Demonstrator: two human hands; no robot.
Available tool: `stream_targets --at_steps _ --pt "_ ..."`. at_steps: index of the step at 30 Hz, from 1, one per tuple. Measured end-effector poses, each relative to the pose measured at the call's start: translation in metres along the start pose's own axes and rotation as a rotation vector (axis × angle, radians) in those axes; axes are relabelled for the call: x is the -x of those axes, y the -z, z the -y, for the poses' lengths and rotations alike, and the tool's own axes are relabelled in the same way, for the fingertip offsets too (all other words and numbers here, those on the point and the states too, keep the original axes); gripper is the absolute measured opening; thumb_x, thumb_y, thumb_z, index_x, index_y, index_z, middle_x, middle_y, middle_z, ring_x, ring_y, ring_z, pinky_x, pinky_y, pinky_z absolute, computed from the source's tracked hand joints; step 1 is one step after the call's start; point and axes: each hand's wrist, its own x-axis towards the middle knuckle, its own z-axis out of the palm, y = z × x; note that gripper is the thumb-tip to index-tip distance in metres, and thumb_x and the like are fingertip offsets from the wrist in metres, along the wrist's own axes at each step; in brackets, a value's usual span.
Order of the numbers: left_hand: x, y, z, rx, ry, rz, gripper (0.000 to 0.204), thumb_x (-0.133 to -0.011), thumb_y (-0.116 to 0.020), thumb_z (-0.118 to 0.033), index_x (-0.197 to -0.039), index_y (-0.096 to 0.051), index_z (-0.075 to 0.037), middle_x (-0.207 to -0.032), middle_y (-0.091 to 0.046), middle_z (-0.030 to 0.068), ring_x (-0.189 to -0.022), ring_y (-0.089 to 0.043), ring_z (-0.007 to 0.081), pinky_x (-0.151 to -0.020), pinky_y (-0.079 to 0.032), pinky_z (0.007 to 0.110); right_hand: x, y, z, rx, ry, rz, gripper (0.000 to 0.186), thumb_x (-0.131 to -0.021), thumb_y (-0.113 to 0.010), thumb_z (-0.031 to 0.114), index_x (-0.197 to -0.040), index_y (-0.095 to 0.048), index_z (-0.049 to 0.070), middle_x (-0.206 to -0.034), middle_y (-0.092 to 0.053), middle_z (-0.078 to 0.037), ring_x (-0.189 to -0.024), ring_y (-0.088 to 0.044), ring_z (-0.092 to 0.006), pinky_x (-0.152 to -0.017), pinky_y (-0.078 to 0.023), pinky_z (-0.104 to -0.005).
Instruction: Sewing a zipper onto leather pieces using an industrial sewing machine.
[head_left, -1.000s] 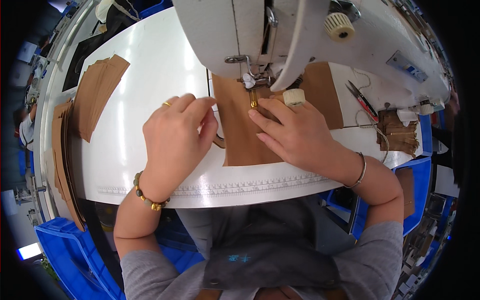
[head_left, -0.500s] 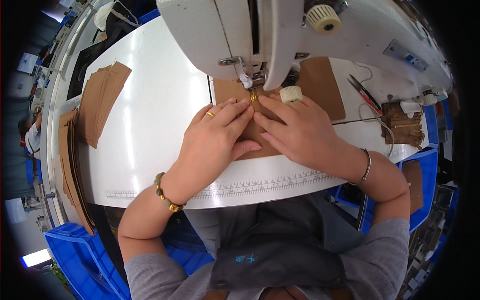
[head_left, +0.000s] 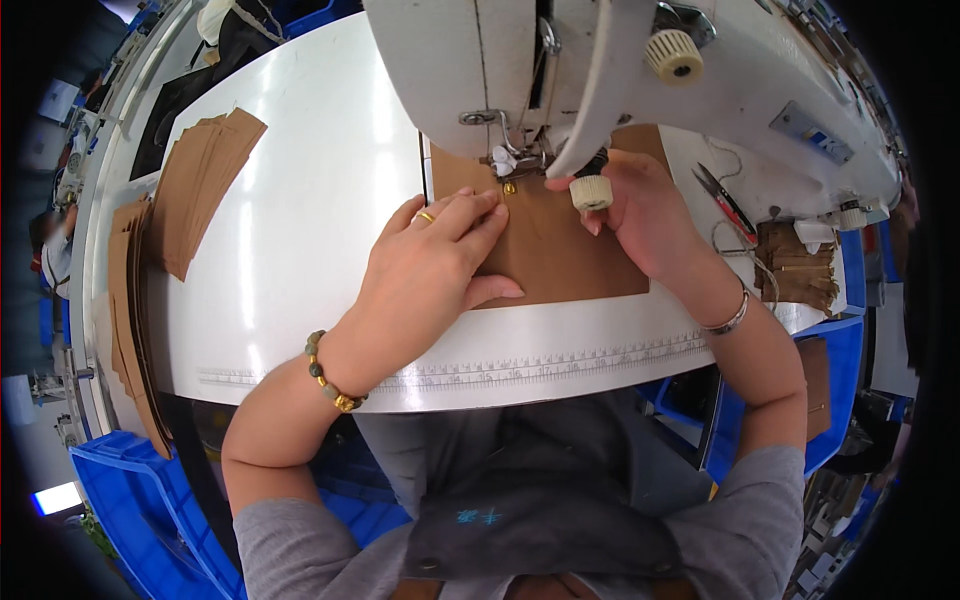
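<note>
A flat brown leather-like panel [head_left: 575, 262] lies under the sewing machine head [head_left: 475, 75], partly behind it. My left hand [head_left: 425, 265] rests flat on the panel's left part, fingers stretched toward the presser foot [head_left: 515, 160]. Just in front of the foot sits a small gold metal piece [head_left: 509, 187], which looks like a zipper slider. My right hand [head_left: 650, 215] is beside the machine's cream knob [head_left: 591, 192], which covers some of its fingers. The fingertips that show are bent and apart, with nothing visible between them.
Brown cut pieces [head_left: 205, 185] lie fanned at the left, beside a standing stack [head_left: 130, 320]. Red-and-black snips [head_left: 728, 205], cord and a bundle of brown strips [head_left: 795, 262] lie right. A printed ruler [head_left: 490, 372] follows the front edge. Blue bins [head_left: 150, 500] stand below.
My right hand has come off the panel and moved right and up beside the knob. The panel's front right now shows uncovered. My left hand stays on the panel.
</note>
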Motion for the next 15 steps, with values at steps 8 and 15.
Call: stream_targets --at_steps 8,15 --pt "0.001 0.000 0.001 -0.009 -0.004 -0.008 0.066 -0.078 -0.082 -0.048 -0.129 -0.073 -0.007 -0.130 -0.071 0.0085 -0.129 -0.065 0.0284 -0.109 -0.050 0.049 0.016 -0.021 -0.018 1.399 0.764 -0.012 0.027 -0.094 -0.076 0.027 -0.111 -0.076 0.006 -0.107 -0.074 -0.005 -0.095 -0.068 -0.0232 -0.085 -0.057 -0.0411" --pt "-0.003 -0.003 0.003 -0.028 0.006 -0.008 0.066 -0.077 -0.083 -0.048 -0.129 -0.074 -0.008 -0.132 -0.070 0.0077 -0.131 -0.064 0.0276 -0.110 -0.049 0.050 0.019 -0.028 -0.025 1.580 0.772 0.010 0.038 -0.086 -0.081 0.030 -0.116 -0.075 0.009 -0.128 -0.071 -0.005 -0.125 -0.063 -0.0247 -0.110 -0.048 -0.0482"
